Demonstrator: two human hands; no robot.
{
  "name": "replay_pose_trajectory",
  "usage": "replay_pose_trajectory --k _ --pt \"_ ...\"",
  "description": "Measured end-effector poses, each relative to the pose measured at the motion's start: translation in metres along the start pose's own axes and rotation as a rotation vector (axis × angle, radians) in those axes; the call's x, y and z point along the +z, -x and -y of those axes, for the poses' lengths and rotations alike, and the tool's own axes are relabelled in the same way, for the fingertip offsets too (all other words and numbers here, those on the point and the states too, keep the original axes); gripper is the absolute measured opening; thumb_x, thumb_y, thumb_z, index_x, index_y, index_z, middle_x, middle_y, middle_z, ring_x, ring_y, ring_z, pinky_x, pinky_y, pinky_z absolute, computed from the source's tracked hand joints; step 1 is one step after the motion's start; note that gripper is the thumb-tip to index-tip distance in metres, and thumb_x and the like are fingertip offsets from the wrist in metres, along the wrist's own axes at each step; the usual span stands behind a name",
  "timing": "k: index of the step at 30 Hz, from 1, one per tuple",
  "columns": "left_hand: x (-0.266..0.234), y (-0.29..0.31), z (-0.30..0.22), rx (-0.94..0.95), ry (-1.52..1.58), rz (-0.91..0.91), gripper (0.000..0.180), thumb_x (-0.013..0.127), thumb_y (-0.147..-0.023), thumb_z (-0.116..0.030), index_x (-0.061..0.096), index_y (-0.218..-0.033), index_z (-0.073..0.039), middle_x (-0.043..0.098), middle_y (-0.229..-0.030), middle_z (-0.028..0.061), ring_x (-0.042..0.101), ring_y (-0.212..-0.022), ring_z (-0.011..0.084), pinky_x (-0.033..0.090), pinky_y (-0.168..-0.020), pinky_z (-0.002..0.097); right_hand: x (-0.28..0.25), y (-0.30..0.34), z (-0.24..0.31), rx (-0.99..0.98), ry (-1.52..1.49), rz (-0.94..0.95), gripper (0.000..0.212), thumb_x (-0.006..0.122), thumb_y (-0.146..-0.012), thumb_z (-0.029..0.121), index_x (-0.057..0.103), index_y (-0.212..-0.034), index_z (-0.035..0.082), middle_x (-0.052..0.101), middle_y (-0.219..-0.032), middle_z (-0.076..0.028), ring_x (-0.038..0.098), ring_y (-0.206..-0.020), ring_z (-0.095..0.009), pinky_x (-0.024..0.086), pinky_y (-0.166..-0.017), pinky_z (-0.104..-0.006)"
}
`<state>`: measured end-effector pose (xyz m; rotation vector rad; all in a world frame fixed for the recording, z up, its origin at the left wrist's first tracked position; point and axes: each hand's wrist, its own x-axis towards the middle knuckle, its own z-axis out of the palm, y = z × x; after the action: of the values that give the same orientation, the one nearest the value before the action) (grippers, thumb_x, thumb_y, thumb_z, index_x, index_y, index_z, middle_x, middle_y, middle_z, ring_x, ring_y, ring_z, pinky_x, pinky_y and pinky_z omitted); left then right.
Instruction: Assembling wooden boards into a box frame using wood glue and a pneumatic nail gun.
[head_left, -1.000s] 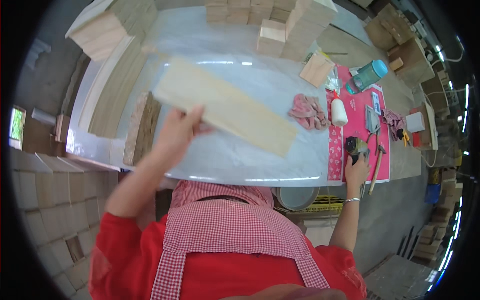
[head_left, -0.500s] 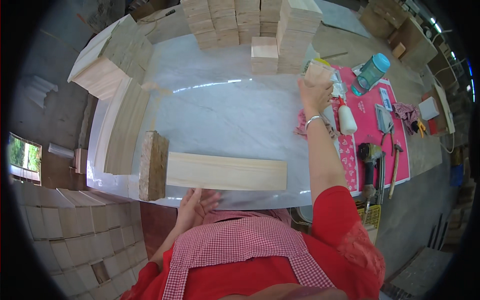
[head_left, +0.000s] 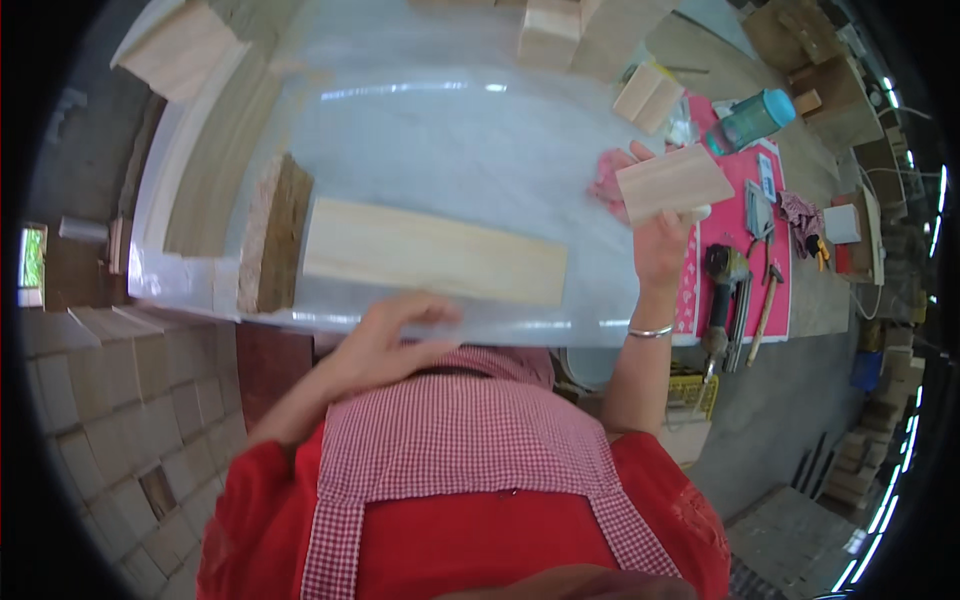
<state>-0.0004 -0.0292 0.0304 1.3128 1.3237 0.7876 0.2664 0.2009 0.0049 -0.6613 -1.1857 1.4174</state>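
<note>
My right hand point(head_left: 660, 248) is closed on a small, thin rectangular wooden board point(head_left: 676, 184), raised over the right side of the table. The board hides part of the fingers. My left hand point(head_left: 405, 330), a little blurred, hovers at the table's near edge with its fingers apart and nothing in it. Just beyond it, a long pale wooden board point(head_left: 435, 252) lies flat across the table. Its left end is close to a thick, rough wooden block point(head_left: 274, 235). Farther off at the right stand similar small boards point(head_left: 648, 98).
Long boards point(head_left: 222, 150) are stacked at the left, and wooden blocks point(head_left: 550, 32) stand at the far side. On a pink mat point(head_left: 735, 200) at the right are a blue bottle point(head_left: 752, 120), a power tool point(head_left: 722, 290) and a hammer point(head_left: 766, 310). A pink cloth point(head_left: 606, 185) lies beside it.
My right hand has come back from the small boards at the far right, now lifting one. My left hand has moved slightly. The view has shifted, so the table sits higher in the picture.
</note>
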Motion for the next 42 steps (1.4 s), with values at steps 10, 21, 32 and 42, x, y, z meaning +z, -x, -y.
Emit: replay_pose_trajectory --k 10,21,32,42 --pt "0.067 -0.123 -0.051 0.234 0.186 -0.052 0.053 0.072 -0.088 -0.023 0.055 -0.133 -0.001 0.06 -0.126 0.0155 0.059 -0.112 0.021 0.047 -0.094 0.0335 0.022 0.112 0.03 0.203 -0.215 0.026 0.081 0.059 -0.092 0.044 0.025 -0.151 0.001 0.046 -0.144 -0.019 0.049 -0.13 -0.033 0.036 -0.111 -0.0478" --pt "0.109 -0.104 -0.017 0.409 -0.417 -0.175 0.044 0.077 -0.082 -0.024 0.064 -0.117 -0.001 0.068 -0.103 0.0125 0.066 -0.093 0.0257 0.05 -0.087 0.0358 0.015 0.132 0.009 0.107 0.671 -0.116 0.083 0.081 -0.078 0.022 0.038 -0.144 -0.004 0.051 -0.138 -0.013 0.056 -0.118 -0.022 0.047 -0.097 -0.0364" --pt "0.093 -0.147 0.008 0.472 -1.121 -0.077 0.094 0.085 -0.057 -0.057 0.056 -0.129 -0.004 0.056 -0.124 0.0164 0.053 -0.116 0.0327 0.042 -0.095 0.0487 -0.044 0.156 0.017 0.109 0.719 0.072 0.091 0.082 -0.067 0.01 0.037 -0.146 0.001 0.05 -0.141 -0.014 0.051 -0.128 -0.027 0.048 -0.102 -0.0405" --pt "0.062 -0.13 -0.033 0.432 -0.934 0.068 0.091 0.089 -0.054 -0.042 0.054 -0.128 -0.003 0.054 -0.123 0.017 0.054 -0.11 0.0358 0.044 -0.091 0.044 -0.033 0.129 0.004 0.161 0.579 0.243 0.092 0.078 -0.066 0.007 0.036 -0.148 0.006 0.047 -0.144 -0.012 0.047 -0.134 -0.027 0.05 -0.101 -0.0425"
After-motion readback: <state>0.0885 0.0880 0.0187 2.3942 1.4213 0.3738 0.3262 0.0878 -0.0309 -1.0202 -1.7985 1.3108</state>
